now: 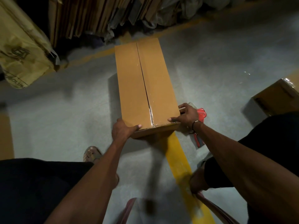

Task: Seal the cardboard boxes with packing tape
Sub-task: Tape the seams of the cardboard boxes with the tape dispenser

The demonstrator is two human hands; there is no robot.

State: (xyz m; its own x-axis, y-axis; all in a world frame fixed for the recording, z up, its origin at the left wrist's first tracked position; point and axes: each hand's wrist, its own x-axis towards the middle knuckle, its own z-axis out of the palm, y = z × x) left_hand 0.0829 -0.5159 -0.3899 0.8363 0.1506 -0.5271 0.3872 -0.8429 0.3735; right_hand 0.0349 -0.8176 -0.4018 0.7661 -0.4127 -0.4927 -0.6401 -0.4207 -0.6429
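Gripping the near corners of the long cardboard box (145, 88) on the floor (64, 110), the left hand (123, 130) and right hand (187, 115) clasped it; clear tape (151, 113) covered its seam. Beyond, the sack's (21, 50) print was unreadable.

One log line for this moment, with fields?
box: on floor, seam taped | left hand: near corner | right hand: near corner | tape dispenser: floor

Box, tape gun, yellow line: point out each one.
box (145, 81), head view, on its top flaps beside the centre seam.
tape gun (202, 113), head view, on its red body behind the right hand.
yellow line (178, 157), head view, on the painted floor stripe.
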